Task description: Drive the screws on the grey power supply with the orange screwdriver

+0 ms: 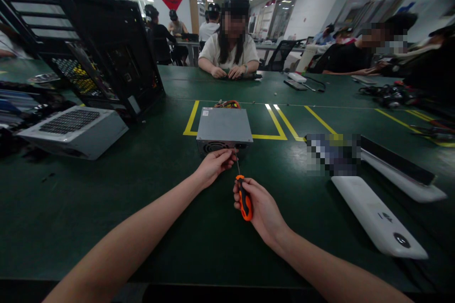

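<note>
A grey computer power supply (224, 124) sits on the green table in front of me, its fan side facing me and a bundle of coloured wires behind it. My right hand (261, 203) is wrapped round the orange and black handle of a screwdriver (245, 201), whose shaft points up and away toward the power supply. Close to the screwdriver's tip, my left hand (216, 166) is closed in a pinch at the power supply's near lower edge. Whatever its fingertips hold is too small to make out.
An open black computer case (124, 57) stands at the left, with a second power supply (76, 128) before it. White devices (380, 218) lie at the right. Yellow tape (270, 137) marks the green table (159, 246). Across it sits a person (229, 52) handling something dark.
</note>
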The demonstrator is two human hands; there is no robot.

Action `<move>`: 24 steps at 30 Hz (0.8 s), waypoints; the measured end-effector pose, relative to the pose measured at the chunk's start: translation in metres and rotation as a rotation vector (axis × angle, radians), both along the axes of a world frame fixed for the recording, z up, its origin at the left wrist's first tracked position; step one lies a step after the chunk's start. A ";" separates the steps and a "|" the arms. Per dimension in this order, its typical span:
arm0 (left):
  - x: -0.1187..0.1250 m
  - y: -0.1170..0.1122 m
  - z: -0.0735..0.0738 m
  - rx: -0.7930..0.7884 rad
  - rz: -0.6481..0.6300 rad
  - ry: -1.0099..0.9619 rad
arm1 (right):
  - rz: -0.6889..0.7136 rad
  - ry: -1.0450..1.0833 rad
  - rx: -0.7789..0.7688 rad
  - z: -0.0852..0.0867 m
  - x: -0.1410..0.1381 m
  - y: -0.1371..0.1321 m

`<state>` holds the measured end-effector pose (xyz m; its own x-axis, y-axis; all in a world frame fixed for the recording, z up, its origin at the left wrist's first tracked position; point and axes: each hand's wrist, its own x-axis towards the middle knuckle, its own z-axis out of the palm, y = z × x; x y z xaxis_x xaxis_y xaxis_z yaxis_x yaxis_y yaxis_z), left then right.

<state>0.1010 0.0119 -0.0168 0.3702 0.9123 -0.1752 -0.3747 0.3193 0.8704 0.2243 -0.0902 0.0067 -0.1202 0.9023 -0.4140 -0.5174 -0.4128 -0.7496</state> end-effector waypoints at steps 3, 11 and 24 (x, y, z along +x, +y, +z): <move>0.000 0.000 0.000 0.006 -0.003 -0.005 | -0.008 -0.004 -0.012 0.000 -0.001 0.001; -0.001 -0.002 0.002 0.006 -0.004 -0.013 | 0.000 -0.005 -0.025 -0.001 0.000 0.002; -0.001 -0.001 -0.002 0.041 -0.018 -0.012 | -0.017 0.003 -0.020 -0.003 0.001 0.002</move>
<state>0.0999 0.0106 -0.0185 0.3881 0.9119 -0.1334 -0.3799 0.2901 0.8783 0.2250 -0.0886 0.0042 -0.1061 0.8957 -0.4319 -0.5265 -0.4191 -0.7397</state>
